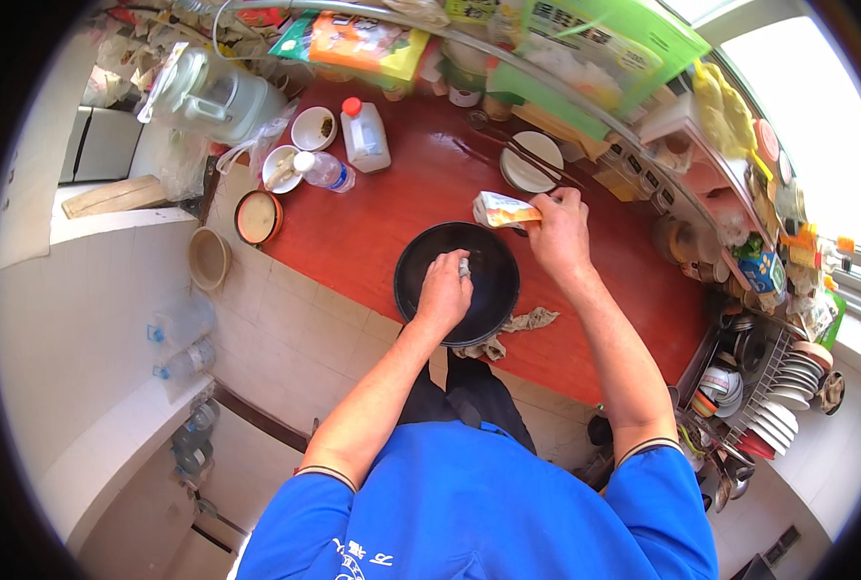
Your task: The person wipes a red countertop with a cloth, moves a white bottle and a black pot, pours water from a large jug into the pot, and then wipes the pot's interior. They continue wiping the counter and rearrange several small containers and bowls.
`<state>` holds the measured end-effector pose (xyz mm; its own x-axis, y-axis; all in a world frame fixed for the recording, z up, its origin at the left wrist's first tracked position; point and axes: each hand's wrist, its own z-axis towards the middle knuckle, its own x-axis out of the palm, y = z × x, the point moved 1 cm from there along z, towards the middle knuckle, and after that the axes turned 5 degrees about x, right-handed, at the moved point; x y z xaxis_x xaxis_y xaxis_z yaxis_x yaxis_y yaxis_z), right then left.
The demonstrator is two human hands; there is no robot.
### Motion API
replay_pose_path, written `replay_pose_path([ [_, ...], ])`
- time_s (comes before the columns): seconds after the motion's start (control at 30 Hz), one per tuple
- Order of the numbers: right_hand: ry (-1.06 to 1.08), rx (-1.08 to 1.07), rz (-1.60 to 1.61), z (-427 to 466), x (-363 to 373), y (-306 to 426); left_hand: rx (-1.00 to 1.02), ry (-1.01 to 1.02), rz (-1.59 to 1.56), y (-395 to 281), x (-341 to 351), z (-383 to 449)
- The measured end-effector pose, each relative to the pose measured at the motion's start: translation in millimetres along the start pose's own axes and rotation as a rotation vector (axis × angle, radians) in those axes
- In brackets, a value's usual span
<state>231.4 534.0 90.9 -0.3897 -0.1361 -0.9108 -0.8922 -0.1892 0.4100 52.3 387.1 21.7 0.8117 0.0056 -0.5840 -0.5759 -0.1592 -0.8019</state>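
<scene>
A black round pan [490, 304] sits near the front edge of the red tabletop [430, 163]. My left hand [445, 293] reaches over its inside, fingers closed on a small pale-grey item [463, 267] too small to identify. Just beyond the pan's right rim, my right hand [564, 225] grips a white and orange packet [501, 210], tilted with one end towards the pan. Part of the packet is hidden by my fingers. A crumpled cloth [528, 320] lies against the pan's near right side.
Behind stands a white plate [528, 161] with dark chopsticks [535, 161] across it. At the left are a red-capped jug [366, 138], a plastic bottle [326, 172], white bowls [313, 129] and an orange-rimmed bowl [259, 217]. A dish rack [756, 384] with plates is at the right.
</scene>
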Motion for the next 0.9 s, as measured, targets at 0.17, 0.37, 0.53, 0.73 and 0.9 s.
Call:
replay_pose_path([
  [0.17, -0.006, -0.08, 0.035, 38.2, 45.1, 66.7, 0.02, -0.004, -0.048, 3.4, -16.9, 0.3],
  [0.37, 0.09, -0.251, -0.035, 82.5, 89.9, 113.1, 0.03, 0.015, -0.095, 8.3, -41.6, 0.0],
  [0.53, 0.126, -0.358, -0.076, 101.5, 110.7, 136.6, 0.035, 0.004, -0.112, 19.9, -53.7, -3.3],
  [0.73, 0.107, -0.356, -0.049, 104.2, 114.8, 139.1, 0.075, 0.025, -0.126, 23.7, -52.9, -0.6],
  [0.9, 0.123, -0.228, -0.016, 94.9, 108.3, 127.4, 0.165, 0.002, -0.075, 32.2, -38.7, 9.7],
])
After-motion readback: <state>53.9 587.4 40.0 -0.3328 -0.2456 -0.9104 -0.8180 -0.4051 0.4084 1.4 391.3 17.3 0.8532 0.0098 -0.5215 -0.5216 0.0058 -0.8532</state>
